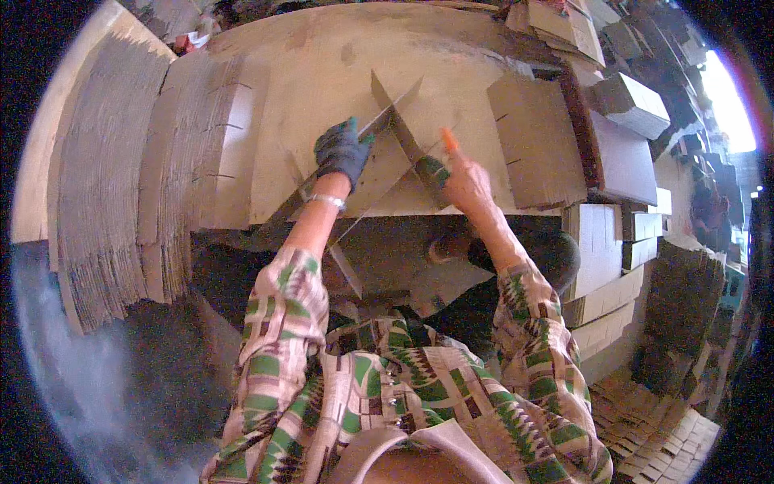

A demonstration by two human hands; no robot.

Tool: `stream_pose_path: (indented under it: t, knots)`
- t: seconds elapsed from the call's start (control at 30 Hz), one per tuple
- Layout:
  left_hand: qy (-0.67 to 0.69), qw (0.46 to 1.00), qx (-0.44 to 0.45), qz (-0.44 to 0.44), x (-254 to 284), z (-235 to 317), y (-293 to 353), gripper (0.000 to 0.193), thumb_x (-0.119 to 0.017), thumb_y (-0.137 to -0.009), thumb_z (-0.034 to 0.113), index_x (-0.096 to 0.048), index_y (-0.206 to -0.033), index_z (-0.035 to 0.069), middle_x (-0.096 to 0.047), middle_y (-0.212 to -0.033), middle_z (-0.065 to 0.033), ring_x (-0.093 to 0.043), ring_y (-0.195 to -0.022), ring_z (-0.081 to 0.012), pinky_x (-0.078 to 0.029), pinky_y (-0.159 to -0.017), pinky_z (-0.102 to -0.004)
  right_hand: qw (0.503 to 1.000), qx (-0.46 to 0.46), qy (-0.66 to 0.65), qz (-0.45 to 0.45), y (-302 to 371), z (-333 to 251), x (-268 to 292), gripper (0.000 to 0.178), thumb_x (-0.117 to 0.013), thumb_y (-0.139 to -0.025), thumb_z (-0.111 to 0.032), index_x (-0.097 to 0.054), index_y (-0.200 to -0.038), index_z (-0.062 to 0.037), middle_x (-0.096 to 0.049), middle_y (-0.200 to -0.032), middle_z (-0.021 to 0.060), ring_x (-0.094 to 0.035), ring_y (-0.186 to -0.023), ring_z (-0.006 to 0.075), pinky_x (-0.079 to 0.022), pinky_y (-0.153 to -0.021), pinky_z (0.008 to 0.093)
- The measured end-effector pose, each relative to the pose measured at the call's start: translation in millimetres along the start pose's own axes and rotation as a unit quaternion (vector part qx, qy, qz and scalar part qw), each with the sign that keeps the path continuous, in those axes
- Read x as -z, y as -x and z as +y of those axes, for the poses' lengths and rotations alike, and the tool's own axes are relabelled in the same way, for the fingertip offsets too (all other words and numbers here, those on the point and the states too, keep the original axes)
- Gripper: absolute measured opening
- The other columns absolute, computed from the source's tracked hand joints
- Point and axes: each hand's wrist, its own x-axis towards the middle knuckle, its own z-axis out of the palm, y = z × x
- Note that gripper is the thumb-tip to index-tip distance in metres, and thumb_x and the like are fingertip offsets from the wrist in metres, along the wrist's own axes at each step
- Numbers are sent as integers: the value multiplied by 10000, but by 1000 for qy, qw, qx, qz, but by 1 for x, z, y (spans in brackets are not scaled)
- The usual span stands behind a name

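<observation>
Patterned sleeves reach up from the lower edge, left hand (343,151) in a dark glove, fingers clamped on one slotted cardboard strip (322,181), right hand (466,184) fingers closed on the crossing strip (407,133), both over the tabletop (322,73) beside stacked cardboard sheets (121,177).

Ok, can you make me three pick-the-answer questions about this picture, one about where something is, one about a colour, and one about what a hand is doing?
1. Where is the big fanned stack of cardboard sheets?
A. To the person's left
B. On the person's lap
C. Hanging overhead

2. What colour is the glove on the left hand?
A. White
B. Dark
C. Yellow

3. What is the right hand doing?
A. Resting open in the lap
B. Gripping a slotted cardboard strip
C. Holding a cup

Answers: 1 A, it fills the table's left side. 2 B, it looks dark. 3 B, fingers close on the strip.
</observation>
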Motion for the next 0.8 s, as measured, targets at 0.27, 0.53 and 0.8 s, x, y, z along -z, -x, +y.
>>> stream_pose_path:
  t: [0.27,0.53,0.8]
  knots:
    - [-11,996,-78,43,14,-10,93,646,-655,-876,517,-565,-1334,70,-586,-1333,-205,-497,-1283,-398,-346,-1104,-529,939,-179,268,118,22,184,46,321,-643,-847,-188,-614,-1150,-90,-694,-1110,127,-650,-1079,332,-531,-839,489]
    - [-96,979,-179,-11,4,-19,145,444,-623,-888,419,-651,-1225,131,-629,-1264,-187,-503,-1294,-361,-333,-1128,-534,934,-312,125,124,10,183,64,229,-594,-859,-165,-698,-1059,-130,-719,-1056,152,-682,-997,344,-532,-861,467]
    - [-105,977,-146,-112,0,-1,127,254,-557,-926,300,-687,-1090,155,-683,-1130,-116,-561,-1205,-334,-346,-1105,-541,919,-205,297,156,18,167,27,231,-669,-858,-269,-659,-1004,-91,-671,-1045,131,-664,-1046,319,-562,-816,445]
